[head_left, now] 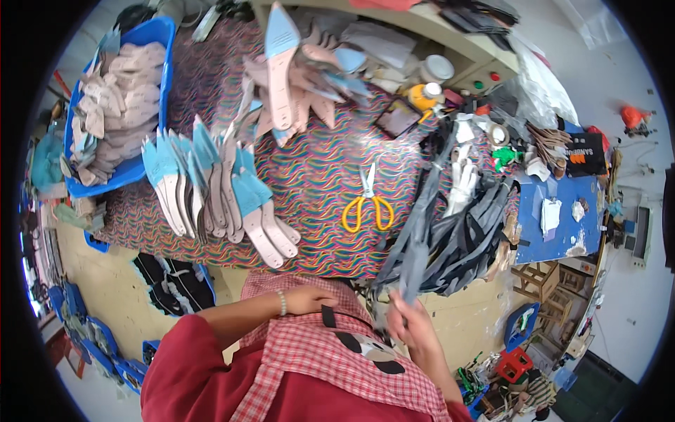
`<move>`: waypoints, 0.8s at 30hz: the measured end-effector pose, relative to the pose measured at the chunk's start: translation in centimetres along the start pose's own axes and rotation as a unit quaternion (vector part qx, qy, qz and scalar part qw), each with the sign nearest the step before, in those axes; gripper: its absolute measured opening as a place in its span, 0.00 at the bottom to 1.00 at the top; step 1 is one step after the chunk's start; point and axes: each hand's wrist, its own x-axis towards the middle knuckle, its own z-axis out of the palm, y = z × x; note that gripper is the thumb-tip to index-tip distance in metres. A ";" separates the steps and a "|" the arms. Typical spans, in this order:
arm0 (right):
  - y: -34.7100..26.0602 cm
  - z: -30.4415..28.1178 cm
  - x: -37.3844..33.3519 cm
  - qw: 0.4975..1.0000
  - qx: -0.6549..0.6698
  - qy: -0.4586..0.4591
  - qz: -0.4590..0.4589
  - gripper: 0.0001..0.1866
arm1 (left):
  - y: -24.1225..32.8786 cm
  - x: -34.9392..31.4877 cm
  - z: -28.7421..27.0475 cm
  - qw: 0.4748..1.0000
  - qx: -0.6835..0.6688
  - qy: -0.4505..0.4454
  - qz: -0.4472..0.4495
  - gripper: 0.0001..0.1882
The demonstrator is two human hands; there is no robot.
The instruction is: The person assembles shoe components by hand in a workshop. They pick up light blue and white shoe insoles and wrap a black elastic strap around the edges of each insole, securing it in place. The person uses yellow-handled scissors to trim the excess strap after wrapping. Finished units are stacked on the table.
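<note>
right hand on a grey strip, front edge of the table

your right hand [411,320] is curled tight around the lower end of a grey strip [415,266], just off the table's near edge; the strip runs upward, blurred, across a bundle of dark strips [460,246] draped over that edge. your left hand [306,300] rests bent against your checked apron [309,344] at the waist; you cannot tell from here whether its fingers hold anything.

left of the bundle, yellow-handled scissors [368,191] lie with blades pointing away from you, on the wavy-patterned cloth [320,186]. beyond the bundle: a white bundle [460,179], then a dark flat device [399,117] and a yellow bottle [423,96].

on your left, a row of pink-and-blue sole pieces [173,200] leans in an overlapping line. a looser heap of sole pieces [280,81] sits farther back. far left, a blue bin [167,77] is full of more such pieces. right, a blue table [559,232] adjoins yours.
</note>
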 end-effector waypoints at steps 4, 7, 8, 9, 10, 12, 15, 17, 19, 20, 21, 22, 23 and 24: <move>5.0 5.6 10.8 0.987 -0.087 0.117 -0.062 0.14 | -16.6 -6.2 4.0 0.983 0.082 0.136 -0.093 0.22; 10.3 5.2 18.3 0.928 -0.300 0.133 -0.177 0.13 | -24.1 -8.2 8.0 0.988 0.049 0.119 -0.090 0.27; 11.8 4.6 20.4 0.881 -0.378 0.175 -0.225 0.13 | -26.5 -8.8 10.3 0.993 0.005 0.086 -0.078 0.29; 13.1 4.0 22.1 0.823 -0.454 0.207 -0.271 0.13 | -31.4 -7.9 14.6 0.992 -0.069 0.026 -0.103 0.31; 14.3 3.2 23.7 0.815 -0.461 0.220 -0.274 0.13 | -32.3 -7.9 16.1 0.987 -0.110 -0.017 -0.118 0.30; 15.9 2.2 25.7 0.791 -0.468 0.279 -0.279 0.13 | -32.1 -8.6 17.1 0.977 -0.156 -0.067 -0.132 0.29; 15.6 0.8 27.2 0.756 -0.497 0.327 -0.272 0.13 | -31.8 -8.5 17.8 0.968 -0.201 -0.084 -0.124 0.27; 16.0 3.9 27.6 0.780 -0.461 0.312 -0.287 0.13 | -32.4 -8.2 17.4 0.966 -0.217 -0.079 -0.117 0.26; 16.3 3.9 27.8 0.775 -0.443 0.328 -0.309 0.11 | -32.7 -7.6 16.7 0.968 -0.209 -0.064 -0.124 0.25; 16.4 4.1 27.4 0.774 -0.443 0.326 -0.314 0.11 | -32.6 -7.5 16.3 0.968 -0.204 -0.043 -0.142 0.24; 16.8 5.1 27.6 0.770 -0.446 0.311 -0.333 0.13 | -33.5 -6.9 15.9 0.960 -0.189 0.052 -0.198 0.23; 17.1 6.2 28.0 0.767 -0.447 0.294 -0.353 0.16 | -34.7 -6.3 15.3 0.941 -0.170 0.153 -0.250 0.22; 16.4 4.3 27.9 0.747 -0.490 0.287 -0.347 0.24 | -35.6 -5.8 14.8 0.908 -0.150 0.253 -0.299 0.22; 16.2 4.0 27.9 0.708 -0.532 0.325 -0.331 0.27 | -36.8 -5.3 13.7 0.893 -0.112 0.300 -0.316 0.19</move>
